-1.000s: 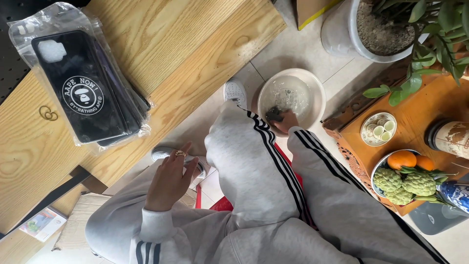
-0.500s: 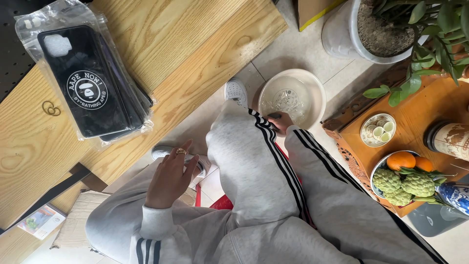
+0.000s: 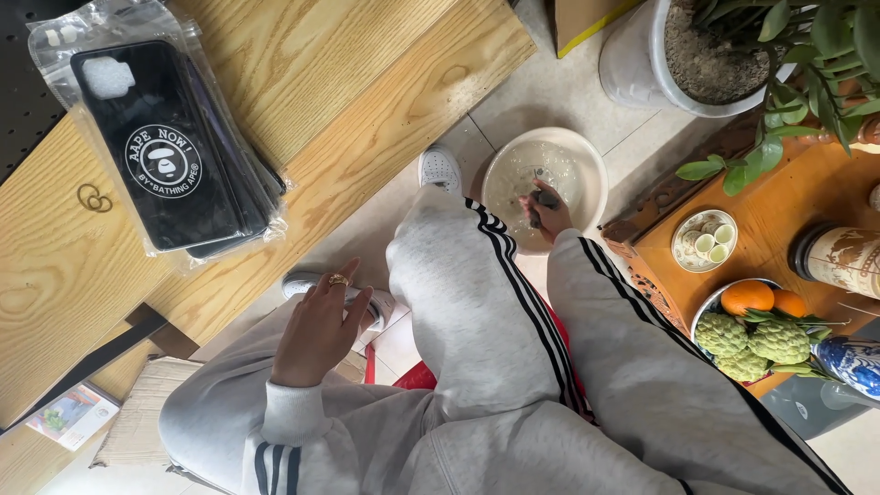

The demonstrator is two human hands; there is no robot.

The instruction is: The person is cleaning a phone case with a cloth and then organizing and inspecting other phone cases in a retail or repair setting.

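Observation:
I sit with grey, black-striped trousers filling the lower view. My right hand reaches down past my knee into a white basin on the tiled floor and grips a small dark object over the cloudy water in it. My left hand, a gold ring on one finger, rests loosely on my left thigh with fingers apart, holding nothing, just above one white shoe. The other white shoe stands beside the basin.
A wooden table at upper left carries a stack of black phone cases in clear bags. On the right, an orange wooden stand holds a fruit bowl, a small dish and a jar. A white potted plant stands at the top.
My right hand has come further into view inside the basin. My left hand has shifted slightly on the thigh. The view has moved a little.

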